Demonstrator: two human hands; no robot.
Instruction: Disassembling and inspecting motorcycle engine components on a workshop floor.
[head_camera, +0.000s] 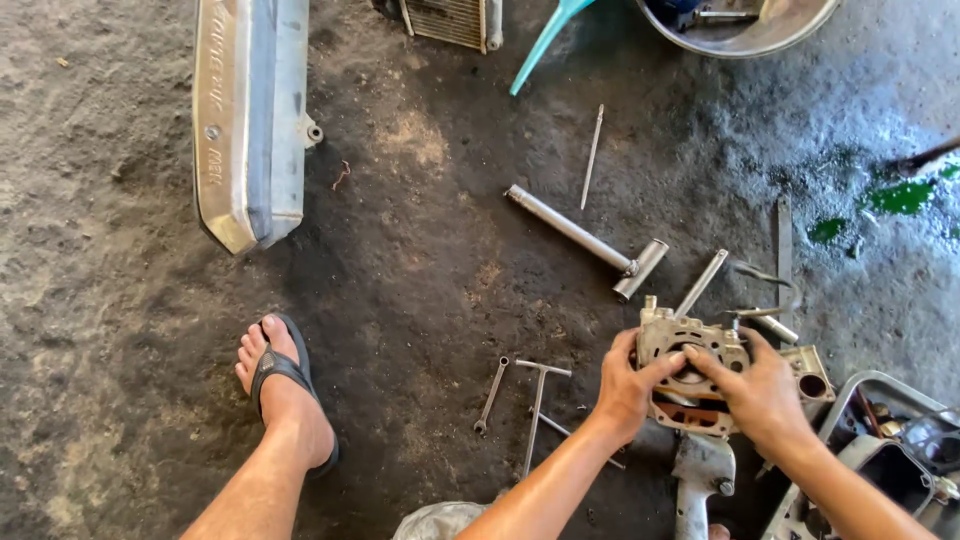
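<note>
I hold a grey metal engine block (690, 340) with a round bore over the dirty concrete floor at the lower right. My left hand (628, 385) grips its left side, thumb across the face by the bore. My right hand (762, 392) grips its right side, fingers reaching to the bore's edge. Beneath the block lies a grey power tool body (702, 480).
A long T-handle socket wrench (585, 240), a thin rod (592, 157), a small spanner (491, 394) and a T-bar (537, 410) lie on the floor. A silver exhaust cover (248, 110) lies upper left. My sandalled left foot (283, 385) stands at left. Engine casings (880, 460) sit at right, a metal basin (745, 25) at top.
</note>
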